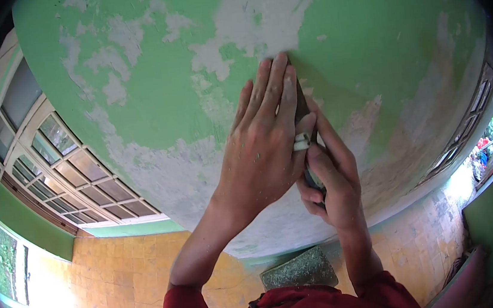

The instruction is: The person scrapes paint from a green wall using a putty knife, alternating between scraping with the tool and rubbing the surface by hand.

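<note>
Scraper (301, 105): dark, narrow hand tool, judged stiff and light. Blade lies flat against the wall (378, 38), at the edge of a bare patch in the green paint. Right hand (329, 184): fingers wrapped round the handle, the sound place to hold it. Left hand (264, 146): fingers straight, close together, pressing the blade to the wall. Blade edge probably sharp.

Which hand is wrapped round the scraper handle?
The right hand: it is curled round the scraper, low down. The left hand lies flat and outstretched, pressing it to the wall.
</note>
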Demonstrator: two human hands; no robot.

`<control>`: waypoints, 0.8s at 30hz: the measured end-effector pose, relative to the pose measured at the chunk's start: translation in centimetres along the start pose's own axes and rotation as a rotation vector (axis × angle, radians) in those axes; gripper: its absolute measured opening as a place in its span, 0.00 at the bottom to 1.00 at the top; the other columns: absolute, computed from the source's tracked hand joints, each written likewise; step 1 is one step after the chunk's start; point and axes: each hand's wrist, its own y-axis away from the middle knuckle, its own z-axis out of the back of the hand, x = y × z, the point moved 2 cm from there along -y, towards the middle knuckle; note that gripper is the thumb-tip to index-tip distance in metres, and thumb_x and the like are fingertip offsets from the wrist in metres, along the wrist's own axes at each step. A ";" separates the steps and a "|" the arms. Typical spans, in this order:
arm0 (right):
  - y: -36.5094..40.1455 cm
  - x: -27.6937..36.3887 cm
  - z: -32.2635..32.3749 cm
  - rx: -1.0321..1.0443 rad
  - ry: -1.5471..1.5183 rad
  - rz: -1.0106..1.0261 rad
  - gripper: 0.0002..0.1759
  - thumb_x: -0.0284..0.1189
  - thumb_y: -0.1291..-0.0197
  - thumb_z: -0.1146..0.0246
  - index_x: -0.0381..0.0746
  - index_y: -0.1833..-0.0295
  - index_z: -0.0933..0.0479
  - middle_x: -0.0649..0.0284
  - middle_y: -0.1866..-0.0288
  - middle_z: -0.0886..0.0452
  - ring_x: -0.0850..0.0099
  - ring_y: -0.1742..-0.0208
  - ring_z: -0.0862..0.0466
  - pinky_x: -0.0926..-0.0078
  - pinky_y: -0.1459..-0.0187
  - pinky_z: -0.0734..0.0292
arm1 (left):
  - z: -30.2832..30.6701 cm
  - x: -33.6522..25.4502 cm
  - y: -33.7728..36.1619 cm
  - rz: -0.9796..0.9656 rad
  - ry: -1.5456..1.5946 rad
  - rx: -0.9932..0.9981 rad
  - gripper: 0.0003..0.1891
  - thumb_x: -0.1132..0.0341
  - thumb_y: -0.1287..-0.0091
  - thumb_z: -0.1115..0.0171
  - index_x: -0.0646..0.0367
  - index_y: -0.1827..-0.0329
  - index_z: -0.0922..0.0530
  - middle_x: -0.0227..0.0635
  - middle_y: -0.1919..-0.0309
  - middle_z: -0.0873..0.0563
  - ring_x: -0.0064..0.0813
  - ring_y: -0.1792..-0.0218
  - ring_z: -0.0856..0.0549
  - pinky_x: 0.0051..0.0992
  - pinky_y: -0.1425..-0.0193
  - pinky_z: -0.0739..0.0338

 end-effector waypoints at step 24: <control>-0.3 -0.7 -0.6 -0.047 0.046 0.074 0.34 0.25 0.21 0.56 0.39 0.13 0.50 0.72 0.70 0.27 0.89 0.84 0.38 0.87 0.85 0.43 | 0.1 0.8 -0.1 -0.038 0.028 -0.009 0.33 0.60 0.23 0.42 0.70 0.19 0.37 0.53 0.18 0.37 0.58 0.18 0.39 0.56 0.17 0.43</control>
